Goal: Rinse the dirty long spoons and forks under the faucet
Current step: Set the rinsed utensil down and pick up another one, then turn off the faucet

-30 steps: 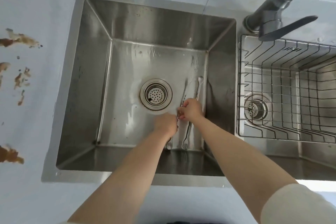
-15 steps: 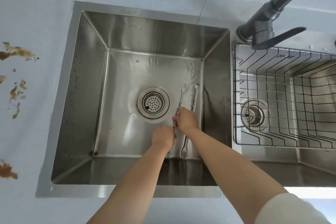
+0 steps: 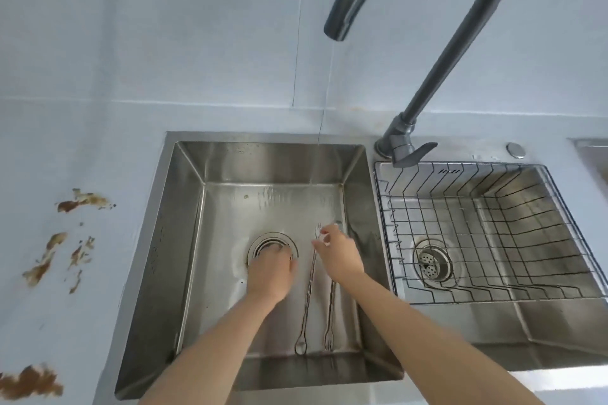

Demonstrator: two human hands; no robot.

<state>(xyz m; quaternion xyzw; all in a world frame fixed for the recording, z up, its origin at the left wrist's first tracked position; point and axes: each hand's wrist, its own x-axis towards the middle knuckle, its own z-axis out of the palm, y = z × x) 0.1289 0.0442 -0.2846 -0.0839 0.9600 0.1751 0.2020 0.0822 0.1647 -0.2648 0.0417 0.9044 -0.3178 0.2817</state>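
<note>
- Change since the earlier frame: the view has tipped up, so the whole faucet arch now shows; the left hand has slid from the utensil handles to the drain; the right hand has opened and lifted toward the utensil tips.
- Brown stains (image 3: 46, 260) — left edge of frame, on the pale counter.
- Left sink (image 3: 184, 240) — centre frame, steel, wet floor.
- Left hand (image 3: 271, 273) — lower centre, fingers curled down over the drain; whether it grips anything cannot be told.
- Long spoon (image 3: 307, 299) — lying flat right of the drain, bowl toward the near wall.
- Long fork (image 3: 330, 316) — just beside it, partly under the right forearm.
- Right hand (image 3: 339, 255) — fingers spread apart, holding nothing, above the far utensil ends.
- Handling, judged: light, stiff, thin, slick when wet — pinch at mid-handle.
- Faucet (image 3: 427, 82) — upper right, thin stream falling.
- Wire basket (image 3: 487, 227) — right sink.
</note>
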